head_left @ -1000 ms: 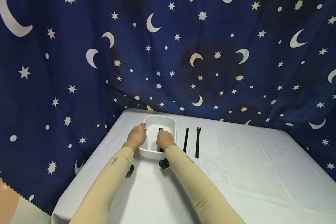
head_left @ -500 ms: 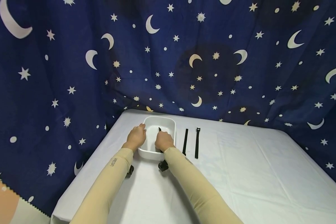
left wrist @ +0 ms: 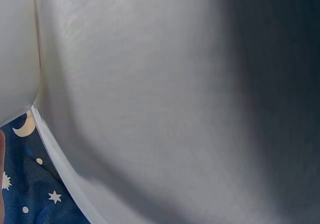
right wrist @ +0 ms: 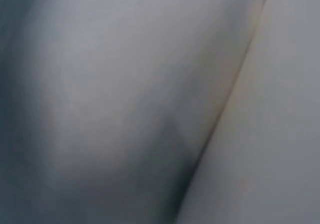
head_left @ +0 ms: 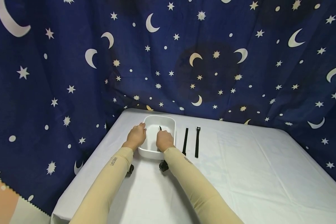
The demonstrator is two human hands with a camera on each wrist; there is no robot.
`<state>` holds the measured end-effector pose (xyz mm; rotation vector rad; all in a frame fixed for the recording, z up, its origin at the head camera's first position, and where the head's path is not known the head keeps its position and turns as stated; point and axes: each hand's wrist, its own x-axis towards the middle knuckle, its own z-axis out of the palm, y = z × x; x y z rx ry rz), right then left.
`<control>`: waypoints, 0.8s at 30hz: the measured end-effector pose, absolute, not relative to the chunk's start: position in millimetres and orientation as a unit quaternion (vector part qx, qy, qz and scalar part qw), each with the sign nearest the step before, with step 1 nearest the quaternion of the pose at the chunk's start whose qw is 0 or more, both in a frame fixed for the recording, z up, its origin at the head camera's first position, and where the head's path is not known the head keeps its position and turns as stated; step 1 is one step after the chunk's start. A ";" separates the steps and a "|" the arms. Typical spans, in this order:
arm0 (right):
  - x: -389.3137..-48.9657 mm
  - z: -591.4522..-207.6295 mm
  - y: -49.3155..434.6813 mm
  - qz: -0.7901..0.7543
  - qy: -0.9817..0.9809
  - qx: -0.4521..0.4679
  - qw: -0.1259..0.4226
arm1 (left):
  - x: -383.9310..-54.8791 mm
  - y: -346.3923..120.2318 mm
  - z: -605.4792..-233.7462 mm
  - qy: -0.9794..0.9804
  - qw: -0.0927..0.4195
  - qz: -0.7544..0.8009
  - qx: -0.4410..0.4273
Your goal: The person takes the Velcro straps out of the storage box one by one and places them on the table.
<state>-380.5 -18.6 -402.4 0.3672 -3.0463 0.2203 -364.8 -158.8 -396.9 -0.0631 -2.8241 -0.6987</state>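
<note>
My left hand (head_left: pixel 136 136) grips the left rim of a white rectangular tub (head_left: pixel 149 154). Inside the tub's right half, my right hand (head_left: pixel 165 140) is curled round a black cable strap (head_left: pixel 160 128). Only a short tip of that strap shows past the knuckles; my fist hides most of it. A sliver of a left-hand finger (left wrist: pixel 1 174) appears at the edge of the left wrist view, beside the tub's outer wall (left wrist: pixel 17 48). The right wrist view shows the outer wall of the tub (right wrist: pixel 270 108) and blurred cloth, with no fingers visible.
To the right of the tub, two black straps (head_left: pixel 185 140) lie lengthwise on the white tablecloth (head_left: pixel 249 168); the sleeve partly covers the nearer one's lower end. Behind the table hangs a dark blue curtain (head_left: pixel 168 59) with moons and stars. Black wrist gear (head_left: pixel 163 165) sits under the right forearm.
The strap in my right hand has turned, so its far end looks narrower and more of it is hidden. My right hand shifted slightly; the left hand and tub stay put.
</note>
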 end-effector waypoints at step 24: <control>-373.1 -394.8 -18.5 0.122 -0.985 0.118 0.022 | -365.1 -157.5 -397.2 -0.964 0.125 -0.235 -0.022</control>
